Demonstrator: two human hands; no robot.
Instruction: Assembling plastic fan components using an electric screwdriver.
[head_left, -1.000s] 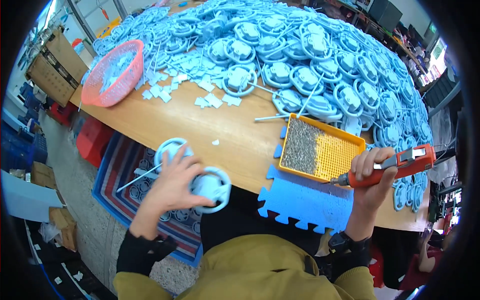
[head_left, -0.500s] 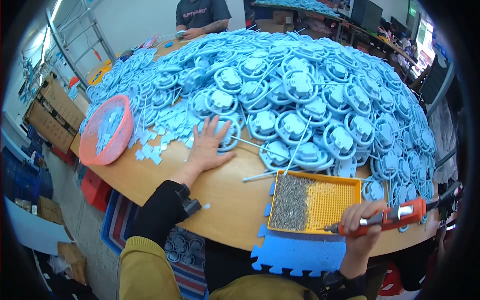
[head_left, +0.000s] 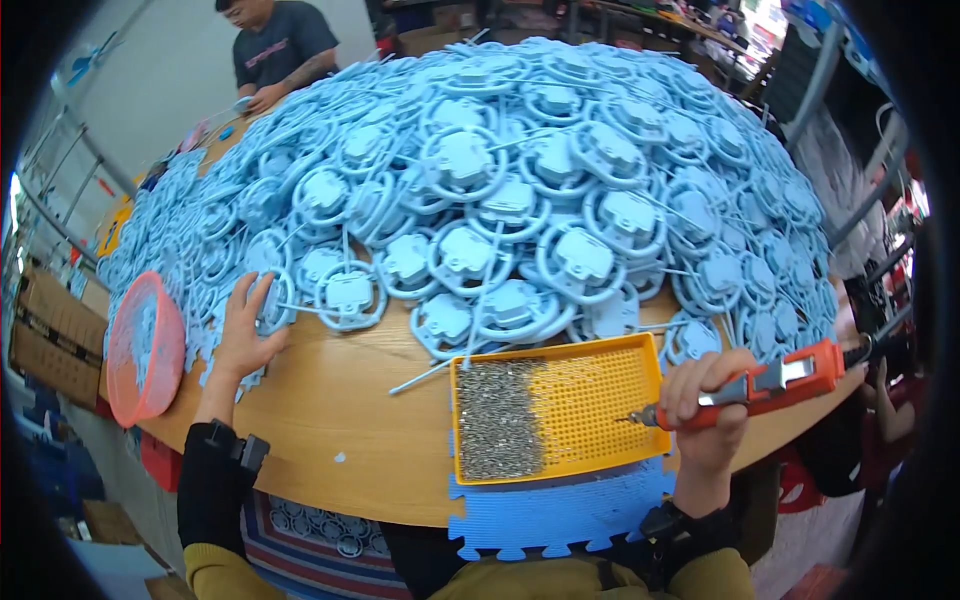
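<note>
Reaching farther left since a moment ago, the left hand (head_left: 243,335) lies spread flat on a blue ring part (head_left: 272,300) at the heap's edge; nearer, the right hand (head_left: 706,392) grips an orange electric screwdriver (head_left: 770,382) beside the yellow screw tray (head_left: 560,405).

pink basin (head_left: 146,350) at table edge; cardboard boxes (head_left: 55,335); blue foam mat (head_left: 560,515)

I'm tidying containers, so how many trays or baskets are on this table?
2: a yellow screw tray at the near edge beside the right hand, and a pink basket at the left edge. The blue parts may hide others.
</note>
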